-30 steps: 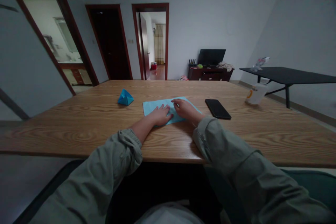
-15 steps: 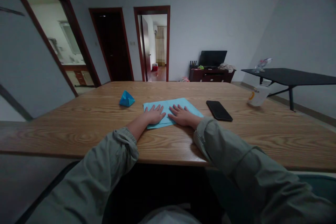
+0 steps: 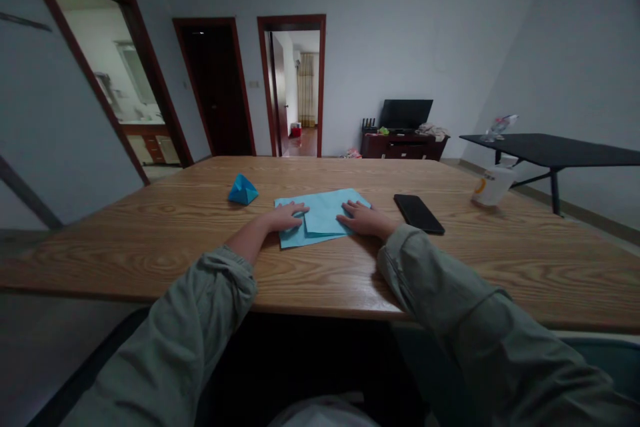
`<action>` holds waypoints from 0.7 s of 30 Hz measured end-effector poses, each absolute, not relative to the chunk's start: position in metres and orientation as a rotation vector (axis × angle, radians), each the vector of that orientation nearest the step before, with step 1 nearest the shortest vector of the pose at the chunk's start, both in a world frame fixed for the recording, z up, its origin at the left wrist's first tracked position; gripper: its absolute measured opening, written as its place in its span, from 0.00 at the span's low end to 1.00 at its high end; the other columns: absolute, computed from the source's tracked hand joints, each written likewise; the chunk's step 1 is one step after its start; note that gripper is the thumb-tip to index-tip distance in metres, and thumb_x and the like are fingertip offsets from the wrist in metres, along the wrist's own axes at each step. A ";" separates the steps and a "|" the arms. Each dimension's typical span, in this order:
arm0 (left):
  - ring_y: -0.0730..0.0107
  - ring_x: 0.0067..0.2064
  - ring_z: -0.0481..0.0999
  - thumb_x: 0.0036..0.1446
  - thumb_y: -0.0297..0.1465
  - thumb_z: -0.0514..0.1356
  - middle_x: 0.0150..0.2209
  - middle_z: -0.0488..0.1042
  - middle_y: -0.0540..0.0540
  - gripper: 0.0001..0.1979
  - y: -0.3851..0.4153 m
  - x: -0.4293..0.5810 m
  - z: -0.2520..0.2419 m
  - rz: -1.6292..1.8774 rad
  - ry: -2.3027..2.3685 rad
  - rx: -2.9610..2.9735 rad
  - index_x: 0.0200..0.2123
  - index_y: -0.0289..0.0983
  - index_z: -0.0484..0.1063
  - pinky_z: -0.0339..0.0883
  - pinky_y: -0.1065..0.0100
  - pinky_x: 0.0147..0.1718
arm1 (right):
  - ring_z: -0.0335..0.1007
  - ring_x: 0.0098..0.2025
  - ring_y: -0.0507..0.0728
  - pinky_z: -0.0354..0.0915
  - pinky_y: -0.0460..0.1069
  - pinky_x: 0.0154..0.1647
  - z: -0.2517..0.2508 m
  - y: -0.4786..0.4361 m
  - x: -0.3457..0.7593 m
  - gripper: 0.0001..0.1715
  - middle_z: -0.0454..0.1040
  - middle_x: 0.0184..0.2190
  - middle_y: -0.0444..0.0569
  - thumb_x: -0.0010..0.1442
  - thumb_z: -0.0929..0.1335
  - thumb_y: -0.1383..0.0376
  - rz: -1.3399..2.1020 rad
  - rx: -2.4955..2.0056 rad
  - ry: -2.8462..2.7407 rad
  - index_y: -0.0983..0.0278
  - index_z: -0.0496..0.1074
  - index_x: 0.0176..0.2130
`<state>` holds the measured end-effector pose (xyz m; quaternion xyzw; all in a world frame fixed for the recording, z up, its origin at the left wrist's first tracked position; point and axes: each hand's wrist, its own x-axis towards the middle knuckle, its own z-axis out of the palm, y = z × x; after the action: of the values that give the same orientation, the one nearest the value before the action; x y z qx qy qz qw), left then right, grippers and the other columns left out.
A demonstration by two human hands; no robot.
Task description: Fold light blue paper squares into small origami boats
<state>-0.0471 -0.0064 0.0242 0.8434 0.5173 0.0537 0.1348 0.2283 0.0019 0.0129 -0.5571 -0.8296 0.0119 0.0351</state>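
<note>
A light blue sheet of paper lies on the wooden table in front of me, with its right part folded over toward the left. My left hand rests on the left part of the sheet, fingers stretched out and pointing right. On the folded right part lies my right hand, flat with fingers spread. Neither hand grips anything. To the left of the paper stands a darker blue folded paper shape, apart from both hands.
A black phone lies right of the paper. Farther right a white cup stands on the wooden table. Beyond are a black table, a low cabinet with a television, and doorways.
My hands have moved apart, the left one leftward and the right one rightward, baring the middle of the folded paper. The view has shifted slightly.
</note>
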 end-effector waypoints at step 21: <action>0.65 0.37 0.75 0.51 0.41 0.63 0.40 0.76 0.42 0.23 0.000 -0.032 0.036 1.204 1.256 2.012 0.47 0.35 0.72 0.70 0.64 0.37 | 0.74 0.40 0.62 0.62 0.50 0.41 0.073 -0.046 0.182 0.23 0.78 0.40 0.57 0.65 0.58 0.55 -0.180 -1.331 -2.414 0.63 0.75 0.46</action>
<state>-0.0320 -0.0002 0.0361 0.7346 0.4585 0.4395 0.2387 0.1815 -0.0461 0.0726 -0.4733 -0.8582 -0.0641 0.1881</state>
